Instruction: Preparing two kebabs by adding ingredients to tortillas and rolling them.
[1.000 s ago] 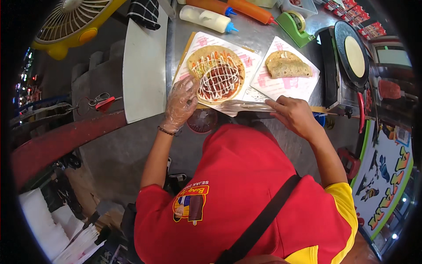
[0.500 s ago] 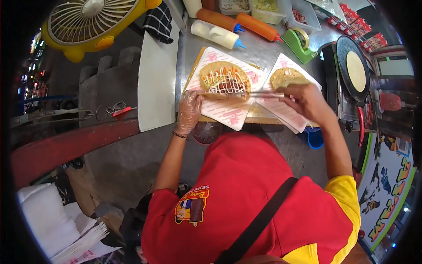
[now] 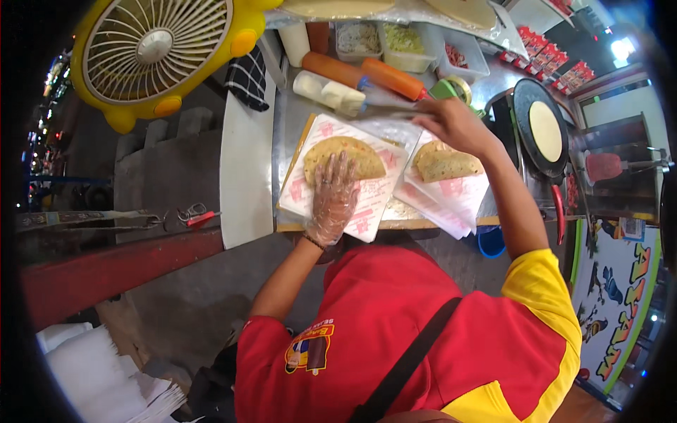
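My left hand (image 3: 334,199), in a clear plastic glove, lies flat with fingers spread on a folded flatbread (image 3: 352,156). The bread is a half-moon with its filling hidden inside, resting on printed white paper (image 3: 372,204) over a wooden board. Further right, my bare right hand (image 3: 451,125) grips a long metal spatula (image 3: 395,111), blurred by motion. Its blade points left, above the paper and near the squeeze bottles. Below that hand, a second folded flatbread (image 3: 446,163) sits on its own paper (image 3: 436,204).
Squeeze bottles with white (image 3: 326,92) and orange sauce (image 3: 392,79) lie behind the papers, near a green tape dispenser (image 3: 444,89). Tubs of shredded filling (image 3: 409,46) stand further back. At right, a round black griddle (image 3: 525,106) carries a pale flatbread. A yellow fan (image 3: 243,42) is at upper left.
The left flatbread, open with sauced filling showing before, is now folded over. My left hand has moved onto its top. My right hand has drawn the spatula away, toward the back.
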`<act>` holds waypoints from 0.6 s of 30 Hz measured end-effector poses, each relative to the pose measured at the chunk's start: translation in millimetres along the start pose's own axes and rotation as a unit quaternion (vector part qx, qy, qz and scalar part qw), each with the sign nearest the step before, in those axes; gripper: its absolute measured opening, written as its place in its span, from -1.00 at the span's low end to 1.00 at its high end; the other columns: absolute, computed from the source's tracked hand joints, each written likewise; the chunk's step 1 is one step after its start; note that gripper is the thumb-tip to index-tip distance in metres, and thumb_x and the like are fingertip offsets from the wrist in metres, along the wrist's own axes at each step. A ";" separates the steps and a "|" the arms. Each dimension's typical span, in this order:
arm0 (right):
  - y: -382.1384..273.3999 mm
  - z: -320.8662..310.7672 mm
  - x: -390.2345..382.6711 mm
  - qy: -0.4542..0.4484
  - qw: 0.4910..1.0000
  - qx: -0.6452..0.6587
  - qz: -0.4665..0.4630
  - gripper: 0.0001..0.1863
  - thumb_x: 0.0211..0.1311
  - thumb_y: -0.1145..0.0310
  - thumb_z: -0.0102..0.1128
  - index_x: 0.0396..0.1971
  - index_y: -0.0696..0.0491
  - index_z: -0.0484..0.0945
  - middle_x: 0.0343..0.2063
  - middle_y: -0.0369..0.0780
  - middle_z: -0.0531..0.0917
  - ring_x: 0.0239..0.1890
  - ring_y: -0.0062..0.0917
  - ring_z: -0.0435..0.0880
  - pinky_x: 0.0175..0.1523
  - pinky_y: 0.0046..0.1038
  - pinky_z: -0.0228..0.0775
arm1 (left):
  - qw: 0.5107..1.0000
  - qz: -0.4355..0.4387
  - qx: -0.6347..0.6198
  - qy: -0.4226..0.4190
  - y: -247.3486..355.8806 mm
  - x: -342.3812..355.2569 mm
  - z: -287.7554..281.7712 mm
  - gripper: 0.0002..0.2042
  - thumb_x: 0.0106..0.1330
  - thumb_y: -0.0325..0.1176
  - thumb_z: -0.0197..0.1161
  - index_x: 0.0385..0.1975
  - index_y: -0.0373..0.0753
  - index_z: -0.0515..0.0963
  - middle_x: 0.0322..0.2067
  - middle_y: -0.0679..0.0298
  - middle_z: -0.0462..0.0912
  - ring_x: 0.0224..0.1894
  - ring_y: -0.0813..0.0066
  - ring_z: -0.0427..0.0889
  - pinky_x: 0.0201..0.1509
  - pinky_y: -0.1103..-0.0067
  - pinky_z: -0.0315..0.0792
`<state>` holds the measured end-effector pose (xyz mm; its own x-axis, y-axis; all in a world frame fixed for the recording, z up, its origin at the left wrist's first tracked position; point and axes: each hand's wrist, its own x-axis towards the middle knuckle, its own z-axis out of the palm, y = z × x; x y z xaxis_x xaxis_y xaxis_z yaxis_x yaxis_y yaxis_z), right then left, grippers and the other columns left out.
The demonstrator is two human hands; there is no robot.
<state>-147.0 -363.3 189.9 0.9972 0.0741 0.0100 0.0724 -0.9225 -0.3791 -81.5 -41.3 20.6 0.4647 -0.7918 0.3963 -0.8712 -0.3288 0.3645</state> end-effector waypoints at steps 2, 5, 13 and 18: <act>19.4 -5.4 -7.2 0.188 0.977 0.041 0.096 -0.69 0.45 0.15 0.29 -0.13 0.11 0.75 -0.28 0.07 0.77 -0.19 0.07 0.74 -0.05 -0.06 0.56 | 0.999 -0.018 0.020 -0.029 -3.8 2.0 8.7 -0.26 0.33 -0.31 0.38 0.52 -0.27 0.28 0.58 -0.05 0.17 0.62 -0.13 0.12 0.63 -0.07 0.01; 83.3 -17.0 17.6 0.227 0.953 -0.074 0.187 -0.57 0.48 0.10 0.24 -0.24 0.25 0.73 -0.35 0.17 0.74 -0.22 0.12 0.76 -0.07 0.01 0.59 | 0.998 0.015 0.057 -0.030 -0.7 18.8 5.3 -0.24 0.35 -0.18 0.37 0.54 -0.23 0.28 0.50 -0.06 0.28 0.56 -0.09 0.22 0.60 -0.03 0.08; -12.5 48.7 82.3 0.252 0.967 0.019 0.031 -0.72 0.38 0.16 0.28 -0.26 0.09 0.76 -0.30 0.03 0.78 -0.21 0.02 0.78 -0.07 -0.02 0.61 | 0.996 -0.041 0.073 0.002 -6.7 18.1 10.4 -0.35 0.24 -0.16 0.45 0.36 -0.18 0.49 0.29 -0.03 0.45 0.31 -0.12 0.42 0.40 -0.01 0.31; -27.0 152.8 111.8 0.038 0.995 0.005 0.094 -0.65 0.40 0.12 0.26 -0.12 0.12 0.71 -0.22 0.11 0.77 -0.10 0.04 0.77 0.07 -0.01 0.60 | 0.995 -0.034 0.087 -0.014 -2.2 21.1 10.8 -0.41 0.31 -0.11 0.38 0.32 -0.21 0.54 0.30 -0.01 0.46 0.29 -0.11 0.42 0.39 0.01 0.31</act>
<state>-40.3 -272.2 59.8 0.9916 -0.1292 0.0074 -0.1161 -0.9134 -0.3902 -71.5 -62.8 19.1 0.5216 -0.7775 0.3515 -0.8530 -0.4651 0.2368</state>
